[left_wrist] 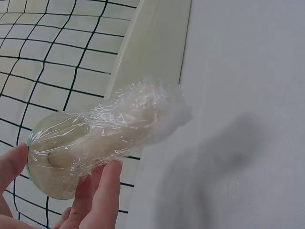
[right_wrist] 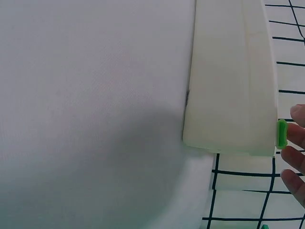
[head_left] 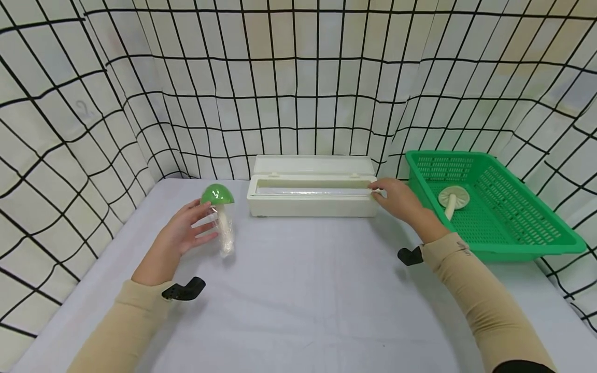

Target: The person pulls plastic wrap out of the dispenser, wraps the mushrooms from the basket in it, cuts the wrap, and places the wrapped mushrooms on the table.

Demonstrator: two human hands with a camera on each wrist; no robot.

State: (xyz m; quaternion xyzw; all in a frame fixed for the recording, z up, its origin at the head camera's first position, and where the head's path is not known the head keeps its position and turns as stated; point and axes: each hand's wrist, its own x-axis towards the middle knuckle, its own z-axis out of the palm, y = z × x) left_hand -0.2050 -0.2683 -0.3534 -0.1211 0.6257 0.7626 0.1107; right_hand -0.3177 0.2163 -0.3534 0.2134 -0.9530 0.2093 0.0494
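In the head view my left hand (head_left: 188, 230) holds a toy mushroom (head_left: 217, 194) by its green cap, clear of the table. Clear cling film wraps the mushroom (left_wrist: 105, 138) and bunches past the end of its pale stem, as the left wrist view shows. My right hand (head_left: 398, 199) is at the right end of a white cling film dispenser (head_left: 312, 208). Its lid (head_left: 314, 165) is raised, and a strip of film (head_left: 312, 191) lies along the opening. In the right wrist view my fingertips (right_wrist: 296, 136) pinch a small green slide cutter (right_wrist: 282, 134) on the dispenser's edge.
A green basket (head_left: 536, 207) stands right of the dispenser, with an unwrapped toy mushroom (head_left: 454, 198) lying inside. Black wire mesh (head_left: 317, 96) backed by white sheeting encloses the back and sides. White cloth (head_left: 308, 290) covers the table.
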